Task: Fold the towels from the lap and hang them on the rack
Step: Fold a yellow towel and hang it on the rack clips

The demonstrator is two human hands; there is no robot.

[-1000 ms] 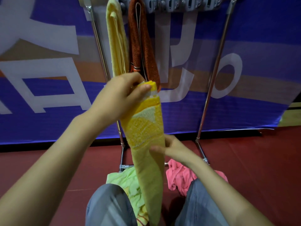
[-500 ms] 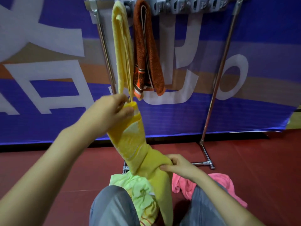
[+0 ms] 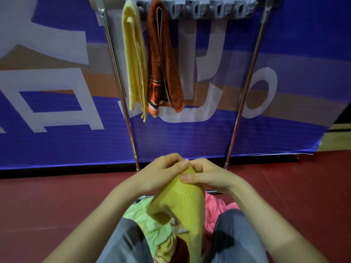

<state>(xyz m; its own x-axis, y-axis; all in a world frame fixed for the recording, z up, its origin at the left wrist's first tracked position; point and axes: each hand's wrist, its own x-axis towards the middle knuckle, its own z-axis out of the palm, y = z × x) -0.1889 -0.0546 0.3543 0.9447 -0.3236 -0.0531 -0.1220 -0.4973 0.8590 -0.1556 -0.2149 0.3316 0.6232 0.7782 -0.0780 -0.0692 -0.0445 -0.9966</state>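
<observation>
Pinch, both hands, towel top hidden

On the rack's clip rail, the pale yellow towel and rust-orange towel fill the left end beside the left post. From the orange towel to the right post the rail hangs open, with the blue banner behind.

Folded yellow towel upright over lap, top pinched.
</observation>
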